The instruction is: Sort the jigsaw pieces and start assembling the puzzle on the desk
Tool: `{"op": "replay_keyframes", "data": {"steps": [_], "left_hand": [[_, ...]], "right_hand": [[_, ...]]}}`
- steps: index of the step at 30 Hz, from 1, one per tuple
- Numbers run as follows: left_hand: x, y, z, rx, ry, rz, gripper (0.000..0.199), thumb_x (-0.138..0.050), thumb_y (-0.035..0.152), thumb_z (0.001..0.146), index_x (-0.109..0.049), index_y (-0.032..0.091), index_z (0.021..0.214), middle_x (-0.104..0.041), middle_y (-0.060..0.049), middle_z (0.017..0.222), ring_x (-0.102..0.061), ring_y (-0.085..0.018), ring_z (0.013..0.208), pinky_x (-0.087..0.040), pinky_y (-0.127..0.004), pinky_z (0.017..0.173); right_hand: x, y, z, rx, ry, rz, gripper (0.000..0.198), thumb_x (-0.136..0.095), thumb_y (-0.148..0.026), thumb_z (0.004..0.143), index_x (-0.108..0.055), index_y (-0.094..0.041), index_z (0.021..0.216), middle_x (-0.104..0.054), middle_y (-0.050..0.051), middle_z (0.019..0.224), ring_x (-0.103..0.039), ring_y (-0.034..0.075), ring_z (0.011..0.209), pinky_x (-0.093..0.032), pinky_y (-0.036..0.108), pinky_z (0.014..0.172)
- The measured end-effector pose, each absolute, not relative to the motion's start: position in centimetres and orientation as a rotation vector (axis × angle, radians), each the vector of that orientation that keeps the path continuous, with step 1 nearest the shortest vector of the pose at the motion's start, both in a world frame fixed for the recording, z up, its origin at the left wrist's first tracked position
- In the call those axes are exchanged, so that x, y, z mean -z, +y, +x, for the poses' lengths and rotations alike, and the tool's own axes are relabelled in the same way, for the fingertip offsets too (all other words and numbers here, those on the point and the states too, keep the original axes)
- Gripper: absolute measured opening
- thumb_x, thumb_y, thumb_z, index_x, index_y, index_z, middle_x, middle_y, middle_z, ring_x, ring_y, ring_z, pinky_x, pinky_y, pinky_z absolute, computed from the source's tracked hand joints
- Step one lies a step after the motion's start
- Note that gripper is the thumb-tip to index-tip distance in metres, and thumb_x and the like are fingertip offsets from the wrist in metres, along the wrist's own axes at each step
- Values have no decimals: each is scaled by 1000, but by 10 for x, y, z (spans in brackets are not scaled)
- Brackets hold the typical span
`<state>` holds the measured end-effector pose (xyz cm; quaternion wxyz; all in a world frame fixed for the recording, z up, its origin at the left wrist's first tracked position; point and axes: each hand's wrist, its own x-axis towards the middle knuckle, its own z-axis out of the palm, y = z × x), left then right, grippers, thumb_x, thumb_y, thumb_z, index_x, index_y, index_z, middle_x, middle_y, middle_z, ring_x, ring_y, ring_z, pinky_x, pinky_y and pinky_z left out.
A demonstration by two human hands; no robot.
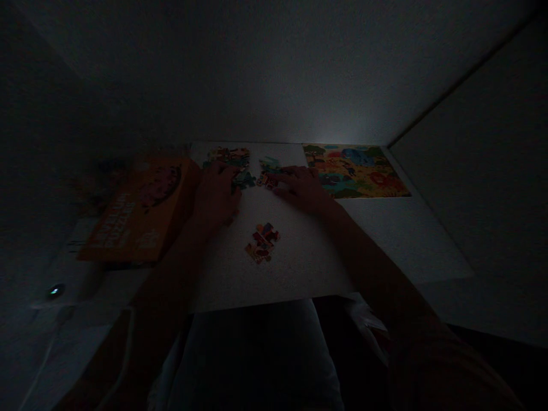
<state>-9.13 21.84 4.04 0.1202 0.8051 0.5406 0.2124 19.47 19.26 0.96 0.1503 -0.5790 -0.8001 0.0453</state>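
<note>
Puzzle pieces (266, 182) on the tabletop (299, 245), just left of the right hand (305, 185), farther from the left hand (216, 191); long axis unclear. Right fingers bent, tips touching pieces, firm hold or not impossible to tell. Left fingers curled at a second pile (233, 154), grip likewise unclear. Farther out: orange box (132, 214) left, picture sheet (357, 171) right.
</note>
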Motion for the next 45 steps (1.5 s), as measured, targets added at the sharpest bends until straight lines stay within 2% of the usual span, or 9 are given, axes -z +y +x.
{"op": "replay_keyframes", "data": {"steps": [5,9,14,19,23,32,35,41,45], "left_hand": [[-44,218,-86,-768,1544,2361,46,-74,25,99,-72,25,144,-65,-14,154,-60,-38,149,-48,-54,132],[-52,214,-84,-929,1526,2284,37,-67,37,107,-74,31,142,-66,-12,155,-59,-37,149,-48,-56,131],[-58,212,-85,-1068,1447,2138,46,-58,59,112,-76,29,141,-65,-10,154,-58,-35,148,-48,-55,127],[-53,216,-83,-1092,1398,2041,49,-49,72,111,-79,34,121,-73,-9,139,-60,-35,143,-55,-53,111],[-47,220,-82,-1025,1380,2010,37,-54,64,111,-73,33,107,-75,-9,124,-66,-32,129,-57,-47,106],[-41,222,-81,-1055,1428,2126,26,-61,44,113,-78,26,107,-71,-12,121,-69,-30,117,-56,-48,108],[-44,219,-81,-1073,1481,2127,28,-62,46,116,-81,25,114,-72,-10,126,-69,-27,115,-56,-46,104],[-54,209,-81,-926,1503,2040,35,-56,52,116,-81,29,123,-79,-3,89,-72,-24,81,-51,-38,76],[-57,208,-80,-902,1482,2068,36,-54,50,116,-80,27,125,-82,-5,95,-75,-26,85,-54,-37,80]], "right_hand": [[-6,192,195,-151,-2326,-1613,45,-60,-55,116,-77,-42,156,-62,11,172,-55,43,155,-36,70,130],[-8,190,197,-150,-2313,-1601,46,-64,-52,113,-77,-41,156,-60,12,173,-55,42,156,-37,68,130],[-12,190,201,-136,-2271,-1592,56,-68,-48,109,-70,-38,164,-62,15,168,-57,43,154,-37,65,130],[-15,191,202,-204,-2163,-1600,72,-70,-44,105,-56,-34,175,-67,16,162,-64,42,144,-43,65,126],[-11,196,205,-284,-2042,-1622,72,-69,-38,105,-53,-31,175,-72,15,154,-73,37,125,-52,61,119],[4,207,219,-228,-1950,-1631,44,-71,-30,101,-78,-27,144,-79,14,145,-79,35,118,-53,63,120],[7,211,221,-246,-1857,-1560,37,-74,-36,102,-81,-28,137,-81,12,140,-81,33,113,-56,61,117],[12,224,229,-414,-1479,-1347,41,-76,-70,99,-78,-31,111,-86,7,115,-79,28,103,-65,48,99],[10,227,235,-552,-1354,-1192,48,-86,-76,88,-72,-32,101,-82,3,103,-80,26,101,-67,47,99]]}}
